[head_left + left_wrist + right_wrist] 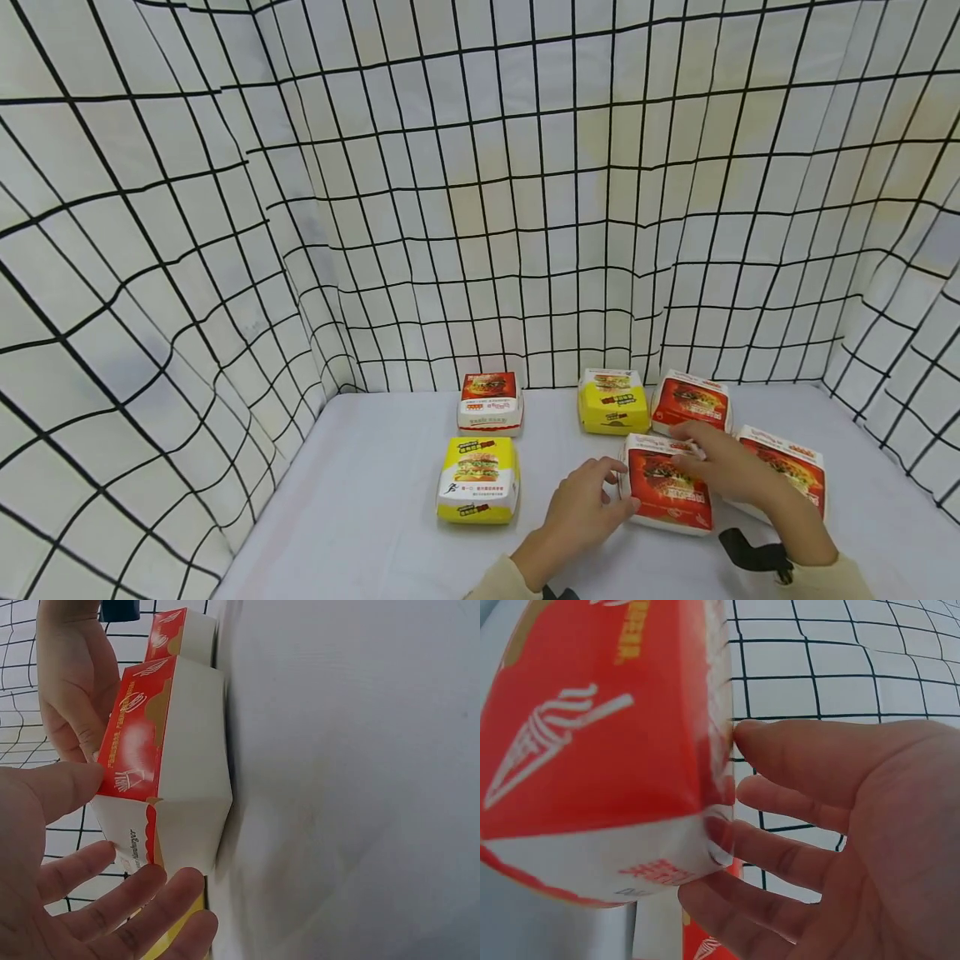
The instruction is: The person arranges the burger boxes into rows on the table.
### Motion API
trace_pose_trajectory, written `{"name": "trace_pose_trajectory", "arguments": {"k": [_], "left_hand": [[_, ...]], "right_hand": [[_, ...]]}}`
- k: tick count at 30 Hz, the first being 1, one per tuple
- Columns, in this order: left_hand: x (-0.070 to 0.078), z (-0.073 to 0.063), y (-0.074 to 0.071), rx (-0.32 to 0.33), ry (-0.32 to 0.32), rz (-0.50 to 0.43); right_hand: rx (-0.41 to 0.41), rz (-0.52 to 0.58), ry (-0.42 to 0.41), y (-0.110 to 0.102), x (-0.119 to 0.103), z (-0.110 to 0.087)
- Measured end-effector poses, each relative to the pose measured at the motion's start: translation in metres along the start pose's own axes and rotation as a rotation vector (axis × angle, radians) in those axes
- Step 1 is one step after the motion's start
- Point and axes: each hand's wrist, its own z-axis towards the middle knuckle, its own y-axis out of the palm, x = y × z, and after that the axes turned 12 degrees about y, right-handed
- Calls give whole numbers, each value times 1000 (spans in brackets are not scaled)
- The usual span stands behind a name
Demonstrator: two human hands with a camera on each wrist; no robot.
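I see a white surface [360, 500], gridded walls [540, 208], left hand [576, 504] and right hand [726, 467] touching a red box [667, 498], fingers apart.

White-covered tabletop [360, 500], smooth in the main, faint creases toward the near side. Six closed burger boxes on it, lying flat, two clusters with bare cover between.

Left pair: red-and-white burger box [491, 406] at the rear; yellow-and-white burger box [477, 481] just in front, contact unclear.

Right cluster of four: yellow burger box [612, 402] at the back; rear red burger box [691, 402] just right of it; front red burger box [667, 492] nearer, slightly askew; far-right red burger box [791, 467] beside that, partly hidden.
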Motion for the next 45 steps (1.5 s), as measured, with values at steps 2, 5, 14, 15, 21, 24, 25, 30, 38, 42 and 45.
{"name": "trace_pose_trajectory", "arguments": {"k": [2,5,14,15,21,24,25,30,38,42,45], "left_hand": [[-2,-1,-1,3,5,-1],[-6,-2,-6,9,18,3],[-16,-6,-21,68,-17,-16],[-17,-6,-21,72,-16,-12],[-16,-6,-18,80,-39,3],[-16,-6,-18,84,-56,12],[-15,-6,-18,88,-60,18],[-15,-6,-18,105,-75,43],[-18,-5,-18,150,-82,42],[-20,-5,-18,173,-76,29],[-21,-5,-17,180,-92,19]], "right_hand": [[6,-13,-7,2,-2,0],[15,-17,-3,7,-5,1],[23,20,-47,24,-13,5],[26,20,-49,25,-14,5],[30,12,-23,28,-15,6],[21,9,7,31,-16,6],[18,8,11,32,-16,7],[11,2,22,32,-19,7],[-1,10,16,30,-22,5],[-12,17,22,29,-23,4],[-21,20,31,29,-22,4]]}}
